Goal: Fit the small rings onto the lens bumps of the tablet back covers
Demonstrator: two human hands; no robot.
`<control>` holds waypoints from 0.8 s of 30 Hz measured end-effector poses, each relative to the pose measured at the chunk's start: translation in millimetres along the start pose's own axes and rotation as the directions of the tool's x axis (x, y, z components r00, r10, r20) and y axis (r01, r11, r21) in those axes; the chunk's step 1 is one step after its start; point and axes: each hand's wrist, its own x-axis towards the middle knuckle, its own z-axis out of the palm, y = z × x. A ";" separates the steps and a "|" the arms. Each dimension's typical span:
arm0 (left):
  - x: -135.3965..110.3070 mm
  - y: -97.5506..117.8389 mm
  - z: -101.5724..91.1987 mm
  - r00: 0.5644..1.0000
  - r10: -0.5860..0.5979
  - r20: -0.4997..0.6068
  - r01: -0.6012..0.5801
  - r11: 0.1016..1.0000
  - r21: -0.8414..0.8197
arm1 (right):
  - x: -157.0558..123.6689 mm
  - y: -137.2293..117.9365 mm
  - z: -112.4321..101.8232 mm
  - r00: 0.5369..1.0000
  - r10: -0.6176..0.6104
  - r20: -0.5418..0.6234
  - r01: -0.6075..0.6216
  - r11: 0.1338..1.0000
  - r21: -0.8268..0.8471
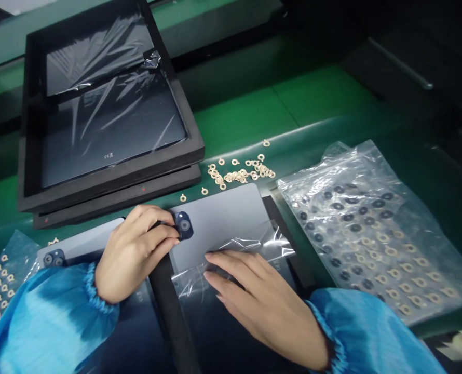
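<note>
Head view: a worker in blue sleeves bends over a grey tablet (227, 213) lying back-up in a black foam tray (172, 311) on a green mat (254, 114). The left hand (133, 249) is curled, its fingers bunched together, with thumb and forefinger tips pinching the left edge of the dark blue camera bump (183, 226). Whether a small part sits between the tips cannot be told. The right hand (262, 301) lies flat with its fingers straight and close together, pressing a loose sheet of clear film (250, 244) onto the tablet's lower half.

The tablet looks stiff, thin and smooth, probably slippery and easily scratched. It is best taken by its long edges, away from the glassy lens. The film is limp, crinkled and shiny, and likely to slide or cling.

Just beyond the left fingertips, small gold rings (239, 171) lie scattered across the mat, flat, light and fiddly. Beyond those stands a stack of foam trays (32, 130), matte and soft-edged, holding film-covered tablets. To the right of the right hand, a wrinkled clear bag (371, 228) holds rows of dark and gold rings. Left of the left wrist, a second tablet (83, 241) shows its own lenses, beside another bag of rings (1, 270).
</note>
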 end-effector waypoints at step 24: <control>-8.9 -3.3 -2.8 0.998 -0.031 -0.046 0.028 0.997 -0.073 | -0.1 -0.6 -0.4 1.000 0.010 -0.012 -0.010 1.000 0.000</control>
